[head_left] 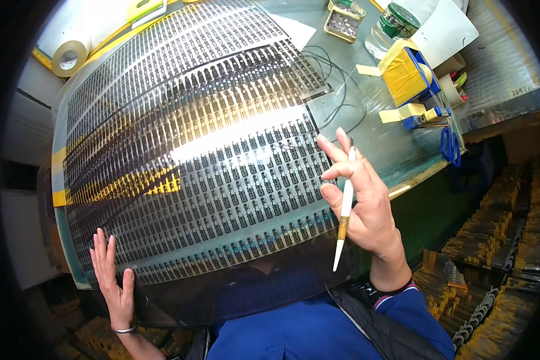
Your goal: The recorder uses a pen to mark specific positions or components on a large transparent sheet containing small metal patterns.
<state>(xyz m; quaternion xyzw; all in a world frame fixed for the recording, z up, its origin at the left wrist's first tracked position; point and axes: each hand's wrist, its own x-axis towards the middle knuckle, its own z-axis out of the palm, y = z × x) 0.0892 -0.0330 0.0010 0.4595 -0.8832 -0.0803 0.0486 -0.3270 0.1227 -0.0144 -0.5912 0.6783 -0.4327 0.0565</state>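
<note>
A slim white pen-shaped tool (pixel 347 201) with a brownish-gold band sits between the thumb and fingers of my right hand (pixel 369 207). One tapered white end points down toward me; the other end, by the fingertips, looks dark. This hand is over the right edge of a large transparent film sheet (pixel 240 207) printed with rows of small dark shapes. At the sheet's near left edge, my left hand (pixel 111 276) has its fingers stretched out, holding nothing. Farther back, another patterned film sheet (pixel 180 45) overlaps it. Bright glare hides part of the pattern.
On the right stand yellow tape dispensers (pixel 405 78), blue scissors (pixel 450 147), a clear jar (pixel 393 30) and a tin of small metal bits (pixel 344 24). A thin black cable (pixel 345 90) curls beside the sheets. A tape roll (pixel 71 57) lies far left. Racks (pixel 492 240) fill the lower right.
</note>
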